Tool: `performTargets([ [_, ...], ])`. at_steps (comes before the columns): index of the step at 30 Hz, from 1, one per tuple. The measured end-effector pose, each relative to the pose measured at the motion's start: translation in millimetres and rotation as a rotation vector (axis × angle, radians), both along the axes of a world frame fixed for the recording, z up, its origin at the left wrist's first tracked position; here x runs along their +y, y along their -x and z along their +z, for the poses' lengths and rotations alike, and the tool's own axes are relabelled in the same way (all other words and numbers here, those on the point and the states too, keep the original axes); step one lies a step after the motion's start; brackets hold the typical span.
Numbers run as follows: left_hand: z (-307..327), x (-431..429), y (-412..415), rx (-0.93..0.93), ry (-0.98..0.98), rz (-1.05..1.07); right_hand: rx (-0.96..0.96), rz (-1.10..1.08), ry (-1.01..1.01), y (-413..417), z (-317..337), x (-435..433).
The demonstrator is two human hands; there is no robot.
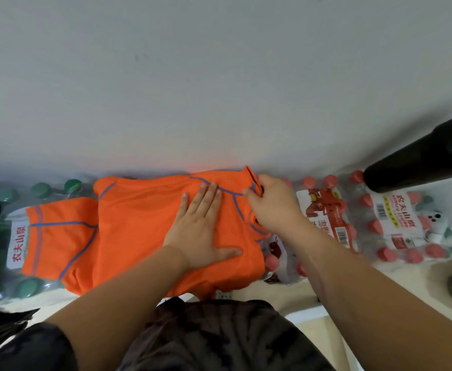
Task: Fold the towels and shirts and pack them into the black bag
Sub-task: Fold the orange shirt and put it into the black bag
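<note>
Mid-fold: left hand (200, 231) pressed flat on an orange blue-seamed fabric shirt (136, 231), right hand (271, 207) pinching its far edge; packing appears yet to come.

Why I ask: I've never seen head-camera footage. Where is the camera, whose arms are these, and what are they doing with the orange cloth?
No machine here: a person works with bare hands. The picture comes from a camera on their head, looking down, so the arms are their own. The left hand presses flat on an orange shirt; the right hand pinches its far edge. The shirt lies across packs of bottled water, a green-capped pack at left and a red-capped pack at right.
</note>
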State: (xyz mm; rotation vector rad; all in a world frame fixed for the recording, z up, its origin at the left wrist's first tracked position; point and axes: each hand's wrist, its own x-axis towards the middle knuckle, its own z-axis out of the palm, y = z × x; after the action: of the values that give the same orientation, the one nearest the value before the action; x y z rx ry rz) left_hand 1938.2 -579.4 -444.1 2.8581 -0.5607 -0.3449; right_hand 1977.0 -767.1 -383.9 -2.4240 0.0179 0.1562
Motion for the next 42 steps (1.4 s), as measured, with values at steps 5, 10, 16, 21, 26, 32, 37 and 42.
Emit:
performTargets([
  [5, 0, 5, 2, -0.011, 0.205, 0.129, -0.022, 0.247, 0.246, 29, -11, 33],
  [10, -1, 14, 1, -0.032, 0.299, 0.064, 0.157, 0.395, 0.466, 50, -36, 37],
  [16, 5, 63, 9, -0.107, 0.108, 0.094, 0.153, 0.324, 0.592, 49, -44, 44],
  [21, 17, 129, 28, -0.192, 0.064, 0.397, -0.063, 0.368, 0.605, 52, -36, 76],
  [26, 30, 187, 58, -0.217, -0.035, 0.722, -0.104, 0.550, 0.518, 57, -46, 113],
  [32, 41, 236, 68, -0.226, -0.147, 0.854, -0.140, 0.569, 0.534, 58, -50, 130],
  [37, 40, 249, 45, -0.022, -0.095, 0.968, -0.158, 0.625, 0.494, 58, -32, 181],
  [42, 35, 256, 32, 0.036, 0.056, 0.960, -0.035, 0.599, 0.545, 58, -46, 219],
])
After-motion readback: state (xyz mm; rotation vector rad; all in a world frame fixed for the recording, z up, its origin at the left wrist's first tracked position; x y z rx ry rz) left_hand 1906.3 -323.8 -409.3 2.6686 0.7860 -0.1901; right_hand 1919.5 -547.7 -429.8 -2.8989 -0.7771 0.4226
